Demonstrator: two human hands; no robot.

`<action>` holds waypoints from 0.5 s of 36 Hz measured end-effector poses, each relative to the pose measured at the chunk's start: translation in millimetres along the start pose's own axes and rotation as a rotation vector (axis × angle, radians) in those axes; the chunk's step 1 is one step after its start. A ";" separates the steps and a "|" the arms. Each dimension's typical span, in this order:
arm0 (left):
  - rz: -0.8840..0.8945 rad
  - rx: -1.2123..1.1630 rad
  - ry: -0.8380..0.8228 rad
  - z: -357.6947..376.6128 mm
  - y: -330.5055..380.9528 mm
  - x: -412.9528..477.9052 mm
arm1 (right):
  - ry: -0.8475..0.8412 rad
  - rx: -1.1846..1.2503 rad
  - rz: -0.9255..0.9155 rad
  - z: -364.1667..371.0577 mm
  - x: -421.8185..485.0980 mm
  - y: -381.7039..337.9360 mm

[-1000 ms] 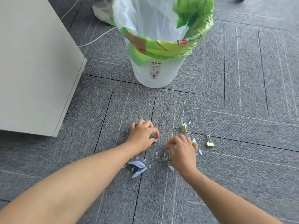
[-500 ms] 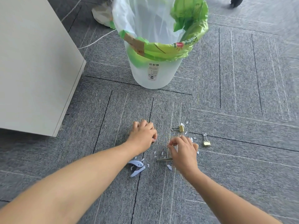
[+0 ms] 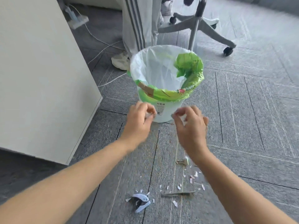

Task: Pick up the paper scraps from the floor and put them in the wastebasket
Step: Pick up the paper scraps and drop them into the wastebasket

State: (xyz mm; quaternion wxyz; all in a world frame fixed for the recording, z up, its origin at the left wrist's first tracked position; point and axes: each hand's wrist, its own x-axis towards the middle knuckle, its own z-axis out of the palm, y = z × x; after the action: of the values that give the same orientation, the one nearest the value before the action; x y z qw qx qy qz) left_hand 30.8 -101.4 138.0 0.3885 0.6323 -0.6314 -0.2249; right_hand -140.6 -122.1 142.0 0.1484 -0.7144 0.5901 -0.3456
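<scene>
- Left hand (image 3: pixel 139 122), centre frame: fingers curled, pinching what looks like a small scrap (image 3: pixel 153 113); blur limits certainty.
- Right hand (image 3: pixel 191 126), centre frame: fingertips closed around a white scrap (image 3: pixel 183 118).
- Wastebasket (image 3: pixel 168 109), upper centre: both hands are raised in front of it, short of the rim.
- Paper scraps (image 3: pixel 191 176), lower centre: scattered on the carpet (image 3: pixel 242 126).
- Progress, as judged: this load is lifted but not yet dropped, and most of the picking is left.
</scene>
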 end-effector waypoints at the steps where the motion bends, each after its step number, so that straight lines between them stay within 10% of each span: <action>1: 0.042 0.006 0.050 -7.5 8.3 17.6 | 0.037 0.027 -0.011 -3.8 24.2 -9.3; 18: -0.095 0.585 0.048 -28.9 39.4 138.3 | -0.128 -0.313 0.099 -21.0 147.7 -31.1</action>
State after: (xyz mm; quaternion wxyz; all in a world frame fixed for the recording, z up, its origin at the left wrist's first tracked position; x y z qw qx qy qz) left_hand 42.7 -226.1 214.3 0.1936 0.7515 -0.6296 -0.0364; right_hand -122.1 -249.5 223.4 0.0896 -0.7195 0.6604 -0.1954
